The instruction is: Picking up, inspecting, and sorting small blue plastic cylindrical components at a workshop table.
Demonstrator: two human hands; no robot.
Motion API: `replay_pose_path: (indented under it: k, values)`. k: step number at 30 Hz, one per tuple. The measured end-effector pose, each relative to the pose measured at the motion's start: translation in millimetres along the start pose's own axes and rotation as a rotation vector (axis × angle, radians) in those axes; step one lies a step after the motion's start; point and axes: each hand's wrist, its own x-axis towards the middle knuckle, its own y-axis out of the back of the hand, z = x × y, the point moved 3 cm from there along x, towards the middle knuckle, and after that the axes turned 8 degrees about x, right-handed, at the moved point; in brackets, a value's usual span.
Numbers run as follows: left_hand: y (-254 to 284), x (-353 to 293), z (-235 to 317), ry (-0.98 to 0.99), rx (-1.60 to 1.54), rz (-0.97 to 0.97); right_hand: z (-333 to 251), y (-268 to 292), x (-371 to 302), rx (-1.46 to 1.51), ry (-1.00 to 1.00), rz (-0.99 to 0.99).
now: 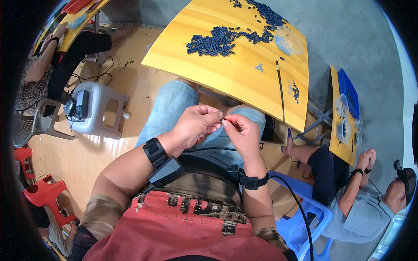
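Note:
Over my lap, in front of the table edge, my left hand (pixel 198 125) and my right hand (pixel 242 133) meet fingertip to fingertip. Both are closed in a pinch around a tiny dark piece (pixel 221 120), mostly covered by the fingers, so its exact kind does not show. Beyond them, a yellow wooden table (pixel 174 58) bears a heap of short black cylindrical pieces (pixel 213 42). A small group of silvery pieces (pixel 260 67) lies nearer the right side. Close to the right edge are a thin black rod (pixel 279 87) and a scatter of small dark and pale parts (pixel 295 92).
A clear round tub (pixel 288 41) stands at the table's far right. To the left is a grey-white stool (pixel 96 108) with black devices on it. A blue plastic chair (pixel 300 213) is close on my right. Other people sit at tables on both sides.

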Motion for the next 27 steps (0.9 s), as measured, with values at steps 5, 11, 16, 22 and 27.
replay_pose_path:
  k: [5, 11, 16, 22, 27]
  values:
    - [-5.3, -2.0, -3.4, 0.021, 0.027, -0.015, -0.3, 3.6, -8.0, -0.023, 0.029, -0.009]
    - [-11.6, -12.4, -4.1, 0.004, 0.017, -0.025, -8.2, 6.5, -17.7, -0.009, 0.057, 0.020]
    - [-15.1, -22.2, -1.7, -0.015, 0.024, -0.006, -17.5, 7.5, -22.1, -0.051, 0.079, 0.020]
    - [-15.2, -23.6, -7.1, -0.025, 0.024, -0.017, -24.7, 12.0, -28.4, -0.058, 0.071, 0.028]
    - [-20.0, -23.2, -8.2, 0.010, 0.032, -0.026, -26.9, 18.3, -29.9, -0.094, 0.069, 0.048]
